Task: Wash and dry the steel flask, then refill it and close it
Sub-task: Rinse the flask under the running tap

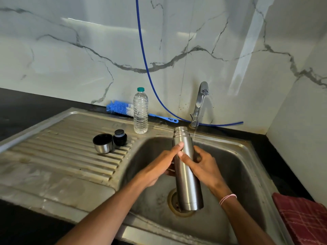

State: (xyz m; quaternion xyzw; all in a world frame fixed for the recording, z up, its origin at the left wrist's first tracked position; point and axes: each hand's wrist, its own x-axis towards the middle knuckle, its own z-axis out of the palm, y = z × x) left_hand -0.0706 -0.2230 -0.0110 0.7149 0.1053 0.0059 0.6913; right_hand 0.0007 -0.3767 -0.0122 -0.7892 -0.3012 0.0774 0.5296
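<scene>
— Over the sink basin: steel flask [187, 172] held in both hands, mouth open and pointing up, body tilted a little, base low above the drain [174, 200].
— Grip?
— Left hand [159, 167] comes in from the left, thumb laid on the front of the upper body, fingers curled behind it. Right hand [203, 165] wraps from the right, thumb across the front, fingers closed round the far side. Both clamped on the flask. The thumb tips nearly meet.
— Water?
— Tap [200, 103] runs a thin stream, falling just right of the flask's neck. Can't tell if it touches the steel.
— Lids?
— Steel cup lid [103, 143] and black stopper [120, 137] on the ribbed drainboard [70, 147], left of the basin, just beside each other, well apart from the flask. Cup lid lies tipped, opening facing up and back.
— Rest?
— Clear water bottle [140, 112] with a teal cap, upright at the back of the drainboard. Blue bottle brush [122, 108] lies behind it along the wall. Blue hose [146, 68] hangs down the marble wall and runs behind the tap. Red checked cloth [304, 218] on the counter at the right.
</scene>
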